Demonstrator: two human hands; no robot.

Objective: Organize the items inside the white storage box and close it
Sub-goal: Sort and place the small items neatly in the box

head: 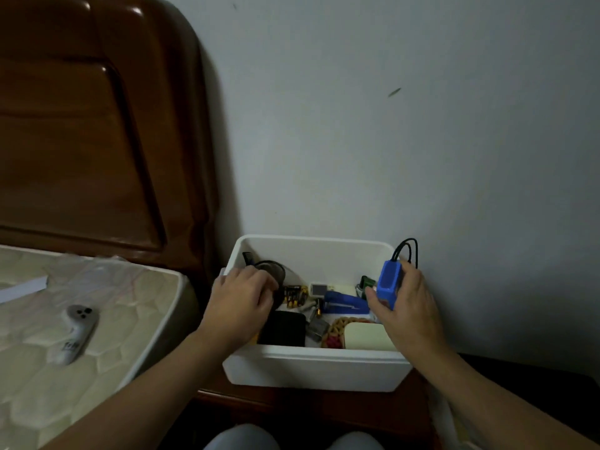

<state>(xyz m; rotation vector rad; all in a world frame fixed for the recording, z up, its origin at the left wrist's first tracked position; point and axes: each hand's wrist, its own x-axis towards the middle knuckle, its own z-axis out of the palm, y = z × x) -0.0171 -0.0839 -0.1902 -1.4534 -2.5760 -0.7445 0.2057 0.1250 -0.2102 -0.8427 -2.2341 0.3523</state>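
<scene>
The white storage box (311,368) stands open on a dark wooden nightstand, with no lid in sight. Inside lie a blue stapler (345,302), a black pouch (282,329), batteries (293,295), a cream case (367,336), a beaded bracelet (336,329) and other small things. My right hand (406,306) holds a blue case with a black cord loop (389,280) upright over the box's right side. My left hand (242,303) reaches into the box's left side, fingers curled on a round black object (271,269); how firmly it grips is unclear.
A mattress (65,336) lies to the left with a grey controller (76,332) and a white paper strip (22,289) on it. A brown wooden headboard (97,125) rises behind. The box stands close to the wall (389,125). My knees show at the bottom.
</scene>
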